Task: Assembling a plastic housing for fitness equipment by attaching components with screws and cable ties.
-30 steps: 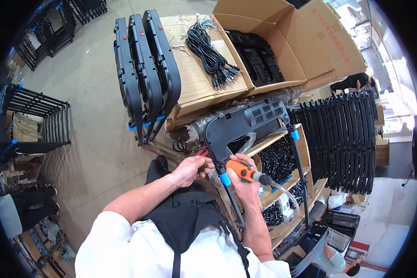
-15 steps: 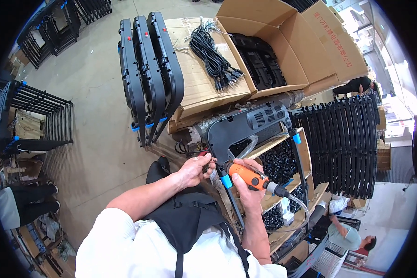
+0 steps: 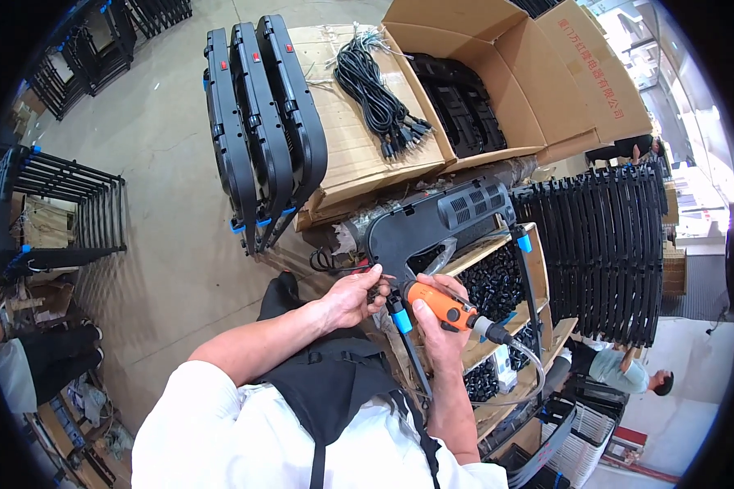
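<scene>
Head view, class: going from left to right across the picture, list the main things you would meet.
Black wire racks → three upright black panels → bundle of black cables on flattened cardboard → open cardboard box → row of black frames.

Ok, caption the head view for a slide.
Right hand drives an orange power screwdriver into a black plastic panel, left hand steadying it.
</scene>
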A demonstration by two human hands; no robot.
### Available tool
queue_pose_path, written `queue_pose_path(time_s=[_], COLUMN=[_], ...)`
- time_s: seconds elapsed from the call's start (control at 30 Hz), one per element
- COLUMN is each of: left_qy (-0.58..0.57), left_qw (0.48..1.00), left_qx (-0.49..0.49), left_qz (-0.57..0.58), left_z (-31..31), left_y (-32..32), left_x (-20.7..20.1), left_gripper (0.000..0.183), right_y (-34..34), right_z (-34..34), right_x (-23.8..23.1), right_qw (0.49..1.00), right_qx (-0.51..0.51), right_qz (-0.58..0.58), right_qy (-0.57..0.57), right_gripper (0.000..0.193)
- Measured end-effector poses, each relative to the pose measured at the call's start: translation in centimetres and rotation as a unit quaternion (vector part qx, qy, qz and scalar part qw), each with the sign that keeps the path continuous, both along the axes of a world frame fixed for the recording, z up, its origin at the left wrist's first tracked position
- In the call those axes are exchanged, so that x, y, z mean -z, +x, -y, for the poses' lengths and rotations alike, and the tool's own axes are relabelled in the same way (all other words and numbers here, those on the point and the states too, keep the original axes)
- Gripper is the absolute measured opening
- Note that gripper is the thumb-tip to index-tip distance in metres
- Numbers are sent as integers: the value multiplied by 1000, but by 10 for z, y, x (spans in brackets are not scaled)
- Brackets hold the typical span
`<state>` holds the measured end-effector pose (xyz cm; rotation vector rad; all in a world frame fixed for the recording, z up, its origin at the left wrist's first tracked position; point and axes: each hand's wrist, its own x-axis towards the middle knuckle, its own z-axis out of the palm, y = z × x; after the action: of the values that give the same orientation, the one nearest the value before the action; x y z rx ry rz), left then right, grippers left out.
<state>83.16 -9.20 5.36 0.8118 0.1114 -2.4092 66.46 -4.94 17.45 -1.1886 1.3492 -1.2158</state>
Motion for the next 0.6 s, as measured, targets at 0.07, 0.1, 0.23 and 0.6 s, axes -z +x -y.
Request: queue_pose_path(time_s=[0.07,0.1,0.23,0.6], left_qy=[-14,-13,-45,-209], left_qw=[1000,999,997,968], left_qx=[-22,-26,48,116], left_qz=[18,15,32,81], left_z=[-5,-9,-15,-8], left_y=[-1,1,8,20], left_x=[-1,2,11,14], left_gripper=[37,37,35,25], right_y=[9,13,16,29], right_z=[6,9,23,51], right_x=[2,3,14,28], right_qw=[1000,1000,998,983], right_qx=[2,6,-1,-49], right_qz=[-15,-28,-63,-177], right_qy=[-5,-10,-30,-11], right_gripper=[51,51,52,37])
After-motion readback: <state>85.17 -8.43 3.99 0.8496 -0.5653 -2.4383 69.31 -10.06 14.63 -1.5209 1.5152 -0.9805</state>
